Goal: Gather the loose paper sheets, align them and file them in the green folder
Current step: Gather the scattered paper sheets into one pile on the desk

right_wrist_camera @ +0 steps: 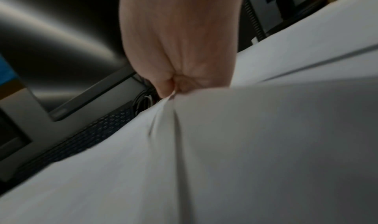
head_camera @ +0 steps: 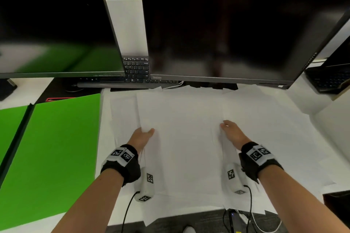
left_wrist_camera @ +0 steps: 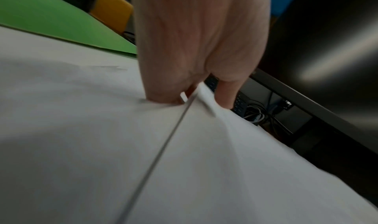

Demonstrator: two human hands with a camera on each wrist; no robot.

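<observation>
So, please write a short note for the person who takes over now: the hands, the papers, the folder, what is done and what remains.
Left hand: fingers pinch the left edge of the top paper sheets.
Right hand: pinches their right edge.
Other sheets lie spread on the desk in front of the monitors.
Green folder lies open on the left, no sheets in it.
Done: gathering begun.
Left: collect the rest, align, file.

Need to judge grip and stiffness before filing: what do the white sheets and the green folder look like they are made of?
Sheets: thin plain paper, matte white; they buckle into soft ridges where the left hand and right hand pinch them.

Green folder: stiffer, lying open and flat with a dark spine; smooth, even green with little sheen. Card or plastic, I cannot tell which.
</observation>
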